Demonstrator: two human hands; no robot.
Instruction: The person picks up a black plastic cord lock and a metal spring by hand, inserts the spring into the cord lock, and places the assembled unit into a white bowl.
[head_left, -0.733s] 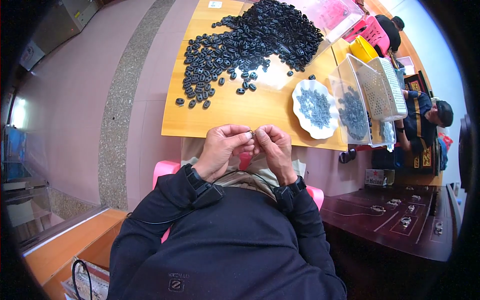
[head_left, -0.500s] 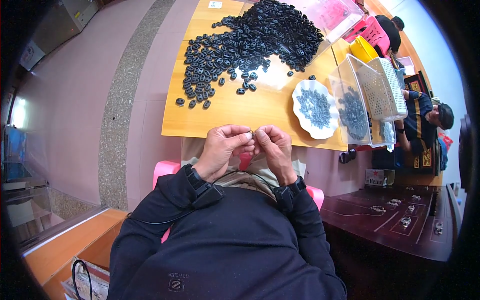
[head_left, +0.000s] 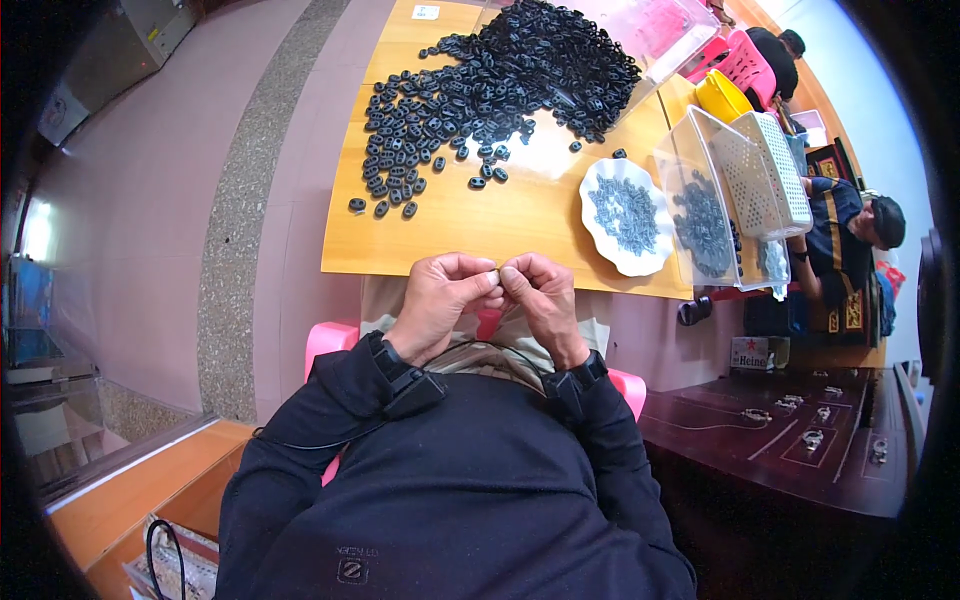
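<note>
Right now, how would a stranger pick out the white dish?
Find the yellow wooden table, then its near right corner. Left of the clear bin sits the white dish, holding small grey pieces. Its scalloped outline sets it apart from the straight-sided bin.

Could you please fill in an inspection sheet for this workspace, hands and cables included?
Surface: yellow wooden table, glare near the middle.
Work items: pile of black two-holed parts, some strays nearer the hands; white scalloped dish of small grey pieces.
Clutter: clear bin and perforated off-white basket right of the dish.
Hands: left hand and right hand pinch a tiny piece, mostly hidden, between fingertips.
Cables: thin dark cable across the left sleeve.
Surroundings: co-worker at right; dark panel, lower right.
</note>
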